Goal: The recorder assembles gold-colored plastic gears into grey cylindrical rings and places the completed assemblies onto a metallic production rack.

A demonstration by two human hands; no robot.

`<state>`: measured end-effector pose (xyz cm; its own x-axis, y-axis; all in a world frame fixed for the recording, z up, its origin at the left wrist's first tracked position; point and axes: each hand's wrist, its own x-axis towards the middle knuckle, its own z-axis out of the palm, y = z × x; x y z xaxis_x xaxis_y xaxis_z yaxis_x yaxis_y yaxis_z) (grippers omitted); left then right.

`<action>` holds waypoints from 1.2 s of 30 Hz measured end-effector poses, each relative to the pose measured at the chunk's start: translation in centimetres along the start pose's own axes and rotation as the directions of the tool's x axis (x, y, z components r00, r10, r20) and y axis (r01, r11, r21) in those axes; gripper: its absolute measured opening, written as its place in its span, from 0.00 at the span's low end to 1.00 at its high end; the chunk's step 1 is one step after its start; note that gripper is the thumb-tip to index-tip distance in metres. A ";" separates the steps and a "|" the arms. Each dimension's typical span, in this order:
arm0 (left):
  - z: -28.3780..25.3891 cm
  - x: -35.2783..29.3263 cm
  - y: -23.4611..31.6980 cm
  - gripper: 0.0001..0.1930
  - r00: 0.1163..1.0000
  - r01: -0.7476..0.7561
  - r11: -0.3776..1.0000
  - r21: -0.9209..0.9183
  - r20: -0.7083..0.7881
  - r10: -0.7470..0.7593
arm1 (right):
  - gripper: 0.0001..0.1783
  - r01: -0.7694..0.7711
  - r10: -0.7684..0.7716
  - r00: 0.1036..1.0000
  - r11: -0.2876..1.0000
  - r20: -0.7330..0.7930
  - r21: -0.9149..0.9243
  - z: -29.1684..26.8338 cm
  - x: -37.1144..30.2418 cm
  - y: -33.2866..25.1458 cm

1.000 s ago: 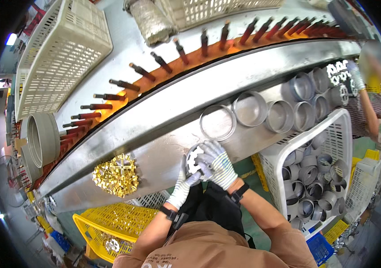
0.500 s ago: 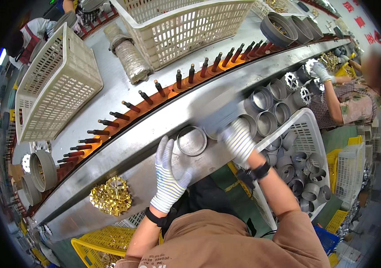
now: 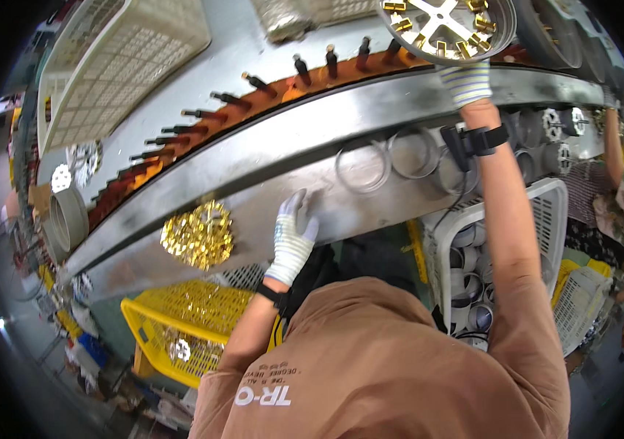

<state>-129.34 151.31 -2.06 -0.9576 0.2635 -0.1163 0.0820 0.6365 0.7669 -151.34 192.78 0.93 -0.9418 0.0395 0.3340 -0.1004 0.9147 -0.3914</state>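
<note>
At the upper right, my right hand, in a striped glove, grips a grey round housing from its near side; its fingers are hidden behind the rim. Inside the housing a white cross-shaped frame shows, with several gold clips around the wall. My left hand, gloved too, hovers over the near part of the metal ledge, fingers apart and nothing in them. To its left lies a heap of gold clips. Right of it stand empty grey rings.
A curved conveyor with upright dark pegs runs beyond the metal rail. A white crate stands far left. Near me are a yellow basket and a white basket of rings. A co-worker's arm shows at right.
My right hand has gone from the ledge up and right, over the conveyor, with the grey housing. My left hand stays open above the ledge. The whole view has shifted.
</note>
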 end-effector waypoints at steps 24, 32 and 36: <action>-18.0 -3.6 -16.2 0.30 0.823 0.567 0.420 0.708 -0.497 -0.275 | 0.13 -0.485 0.185 0.815 0.735 0.549 0.473 5.1 -21.6 -25.2; -17.8 -2.6 -17.5 0.23 0.880 0.452 0.494 0.742 -0.462 -0.112 | 0.17 -0.913 0.010 0.295 0.296 0.955 0.279 9.8 -29.5 -29.5; -14.9 -2.0 -13.1 0.19 0.923 0.156 0.831 0.535 -0.379 0.070 | 0.24 -0.973 0.025 0.208 0.108 0.978 0.204 8.9 -29.0 -28.3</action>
<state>-132.63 131.63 -2.47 -0.9825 0.0130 0.1856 0.0658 0.9573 0.2815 -124.04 162.11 -5.32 -0.5125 -0.3620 -0.7787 0.8399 -0.0223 -0.5424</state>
